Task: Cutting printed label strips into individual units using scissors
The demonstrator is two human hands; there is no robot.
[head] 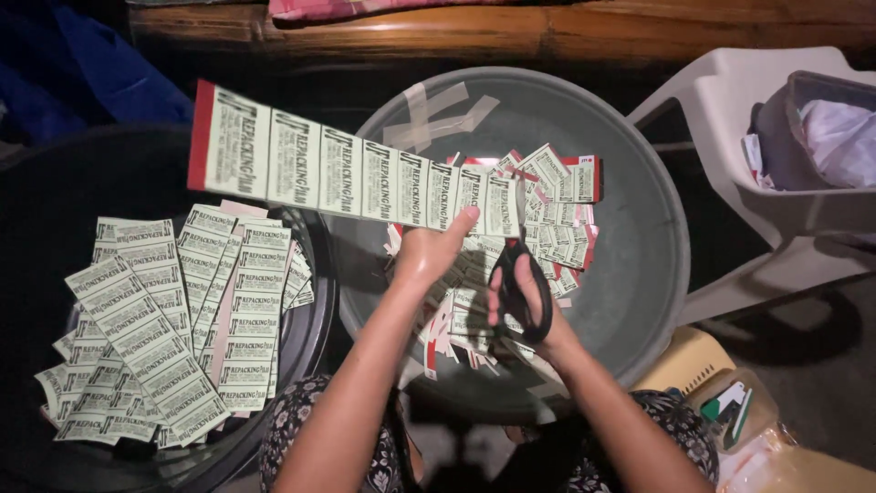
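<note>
The long printed paper strip (356, 173), held level by the left hand (429, 256), bars the way from ten to twelve o'clock, spanning the gap between the two basins. The right hand (529, 310) with the black-handled scissors (522, 288) fills the middle. At nine o'clock the dark round basin (315, 319) is crowded with stacked label strips (173, 319), leaving little bare room inside. The grey round metal basin (639, 237) at twelve o'clock has a heap of cut labels (547, 210) in its centre, but its wall from one to four o'clock lies bare and open. At two o'clock the white plastic chair (730, 100) closes off the side, and the wooden beam (511, 32) walls off the top.
</note>
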